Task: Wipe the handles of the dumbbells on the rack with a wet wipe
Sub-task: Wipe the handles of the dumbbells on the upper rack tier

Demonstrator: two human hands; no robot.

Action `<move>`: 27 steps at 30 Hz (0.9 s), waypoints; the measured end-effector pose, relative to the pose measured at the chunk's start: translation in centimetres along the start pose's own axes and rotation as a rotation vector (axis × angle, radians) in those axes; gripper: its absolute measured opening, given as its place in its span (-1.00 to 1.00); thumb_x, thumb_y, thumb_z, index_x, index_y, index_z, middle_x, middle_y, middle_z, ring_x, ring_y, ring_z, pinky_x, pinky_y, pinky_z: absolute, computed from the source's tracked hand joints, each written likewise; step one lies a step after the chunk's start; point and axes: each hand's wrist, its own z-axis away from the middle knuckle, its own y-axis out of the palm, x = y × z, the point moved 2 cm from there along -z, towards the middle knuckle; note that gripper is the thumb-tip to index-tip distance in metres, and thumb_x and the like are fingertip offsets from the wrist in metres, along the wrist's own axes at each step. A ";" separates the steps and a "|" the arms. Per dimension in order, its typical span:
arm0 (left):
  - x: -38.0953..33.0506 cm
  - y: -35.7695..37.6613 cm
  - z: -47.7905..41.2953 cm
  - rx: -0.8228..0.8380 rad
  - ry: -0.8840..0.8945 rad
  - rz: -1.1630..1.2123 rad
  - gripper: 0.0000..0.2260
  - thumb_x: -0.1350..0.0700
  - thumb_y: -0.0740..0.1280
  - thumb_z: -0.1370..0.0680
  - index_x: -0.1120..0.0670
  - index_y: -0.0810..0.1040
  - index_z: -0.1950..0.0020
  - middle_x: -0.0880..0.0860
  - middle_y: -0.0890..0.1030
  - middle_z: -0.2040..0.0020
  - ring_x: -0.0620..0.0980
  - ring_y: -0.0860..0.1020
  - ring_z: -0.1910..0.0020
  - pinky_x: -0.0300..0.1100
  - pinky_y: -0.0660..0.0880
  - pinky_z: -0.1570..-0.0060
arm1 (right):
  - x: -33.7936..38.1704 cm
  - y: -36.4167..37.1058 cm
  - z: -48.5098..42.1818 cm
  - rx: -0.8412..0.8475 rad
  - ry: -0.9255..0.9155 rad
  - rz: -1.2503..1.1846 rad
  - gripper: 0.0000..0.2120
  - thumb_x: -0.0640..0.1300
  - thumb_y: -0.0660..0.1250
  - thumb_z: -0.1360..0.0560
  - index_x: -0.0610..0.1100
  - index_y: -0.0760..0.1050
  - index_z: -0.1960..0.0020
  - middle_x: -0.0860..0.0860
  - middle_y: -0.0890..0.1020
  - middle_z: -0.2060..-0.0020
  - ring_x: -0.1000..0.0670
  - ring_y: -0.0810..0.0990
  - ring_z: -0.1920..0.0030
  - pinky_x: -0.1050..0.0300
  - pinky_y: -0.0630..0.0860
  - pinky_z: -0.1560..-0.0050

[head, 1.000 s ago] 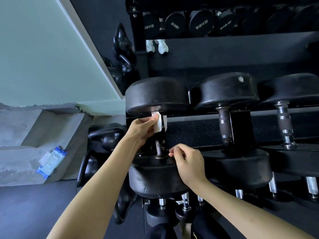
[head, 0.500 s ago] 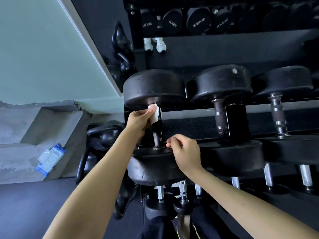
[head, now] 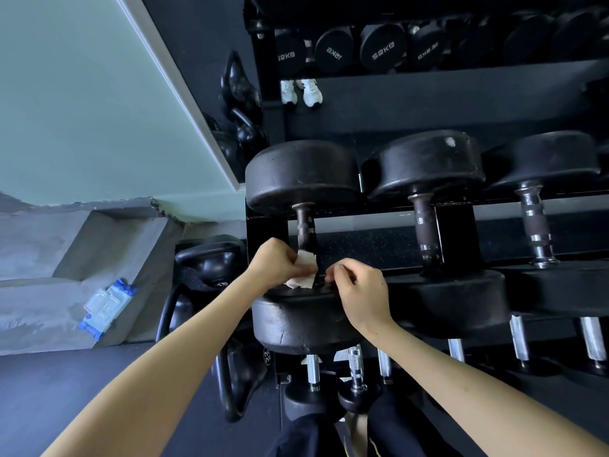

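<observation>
Head view: the white wet wipe [head: 304, 274], pinched by the curled fingers of the left hand [head: 275, 263], has slid from the top of the dark metal handle [head: 304, 230] on the leftmost black dumbbell [head: 301, 174] to its base, so this handle looks nearly done. The right hand [head: 359, 291] sits curled just beside it; I cannot tell whether it pinches anything. This tier of the rack [head: 379, 222] shows three big dumbbells; there is one wipe and one blue wipe pack [head: 107, 306].

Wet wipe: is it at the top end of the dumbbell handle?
No, the left hand holds the wet wipe at the lower end of the handle.
</observation>
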 end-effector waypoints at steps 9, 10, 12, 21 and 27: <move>0.7 0.8 0.0 -0.045 -0.060 0.103 -0.56 -0.07 0.49 -0.39 0.17 0.39 0.48 0.03 0.36 0.53 -0.08 0.28 0.52 -0.30 0.19 0.48 | -0.2 0.0 0.7 -0.158 0.119 -0.022 -0.66 -0.09 0.16 -0.57 -0.20 0.43 0.32 -0.10 0.44 0.51 0.04 0.35 0.48 0.19 0.26 0.43; 0.6 0.8 -0.2 -0.071 -0.097 0.154 -0.55 -0.06 0.46 -0.42 0.16 0.37 0.48 0.02 0.37 0.55 -0.10 0.28 0.53 -0.32 0.20 0.49 | -0.3 0.0 0.8 -0.163 0.130 0.003 -0.66 -0.10 0.15 -0.58 -0.18 0.40 0.34 -0.06 0.42 0.53 0.03 0.35 0.49 0.17 0.27 0.43; 0.4 1.1 -0.6 -0.142 -0.177 0.304 -0.55 -0.05 0.46 -0.43 0.15 0.33 0.46 0.07 0.37 0.50 -0.05 0.31 0.48 -0.23 0.26 0.41 | -0.3 0.1 1.2 -0.133 0.140 -0.023 -0.64 -0.09 0.11 -0.60 -0.24 0.47 0.27 -0.09 0.50 0.46 -0.03 0.46 0.38 0.12 0.36 0.31; -1.0 -0.2 -3.7 -0.235 -0.319 0.905 -0.71 -0.04 0.42 -0.47 0.15 0.51 0.29 0.04 0.53 0.33 -0.01 0.50 0.35 -0.24 0.45 0.41 | -0.2 0.0 1.7 -0.096 0.041 -0.070 -0.61 -0.10 0.09 -0.63 -0.41 0.49 0.10 -0.27 0.59 0.16 -0.09 0.49 0.07 0.15 0.37 0.00; -2.6 -1.0 -4.0 -0.481 -0.266 0.361 -0.70 -0.01 0.40 -0.47 0.07 0.45 0.40 -0.05 0.49 0.43 -0.13 0.43 0.42 -0.37 0.32 0.47 | -0.5 0.1 1.5 -0.090 0.012 -0.035 -0.64 -0.14 0.11 -0.61 -0.41 0.50 0.10 -0.25 0.60 0.19 -0.09 0.53 0.09 0.15 0.37 0.01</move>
